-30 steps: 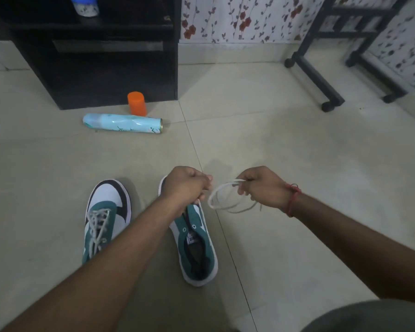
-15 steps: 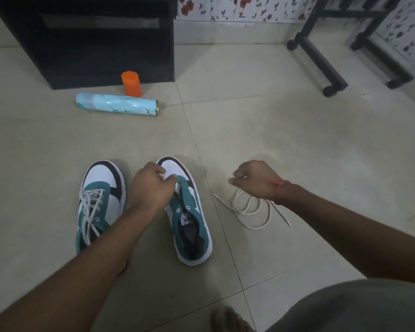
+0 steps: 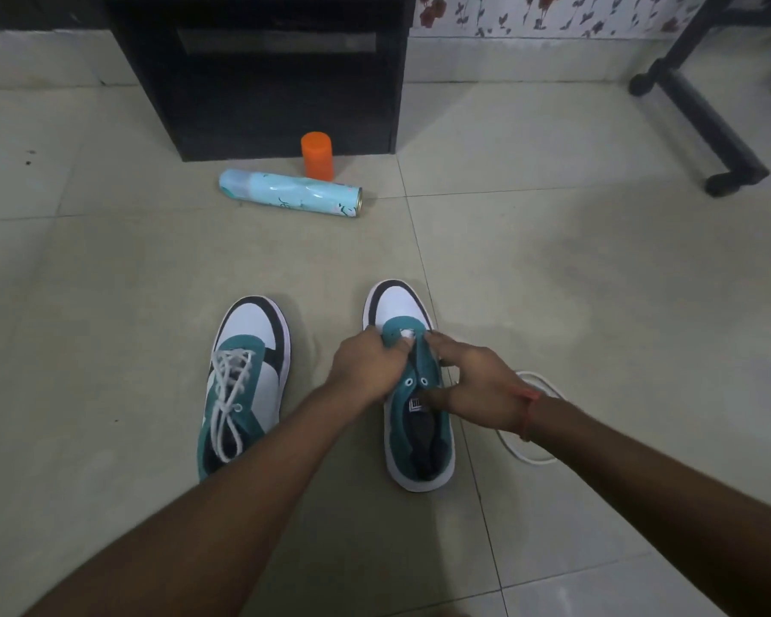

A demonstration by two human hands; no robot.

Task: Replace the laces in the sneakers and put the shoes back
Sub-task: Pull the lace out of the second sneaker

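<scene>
Both hands are now on the unlaced sneaker (image 3: pixel 419 420), which stands on the floor (image 3: pixel 597 305) toe away from the person. The left hand (image 3: pixel 368 371) has stayed on this shoe: its fingers are curled round the left flap of the teal upper near the front eyelets and grip it. The right hand (image 3: pixel 475 387), which half a second ago hung above the loose lace with its fingers bunched, has crossed over to the shoe; its fingers lie along the right flap and the thumb reaches across the tongue, so it pinches that side of the upper.

The loose white lace (image 3: pixel 530 452), in the right hand a second ago, now lies in a loop on the floor just right of the unlaced sneaker, partly hidden under the right wrist.

The laced sneaker (image 3: pixel 241 385) stands to the left of the other, near but apart, in the same spot as before.

Farther off, a pale blue spray can (image 3: pixel 290 192) lies on its side with an orange cap (image 3: pixel 317 154) upright just behind it, in front of a black cabinet (image 3: pixel 263 82).
</scene>
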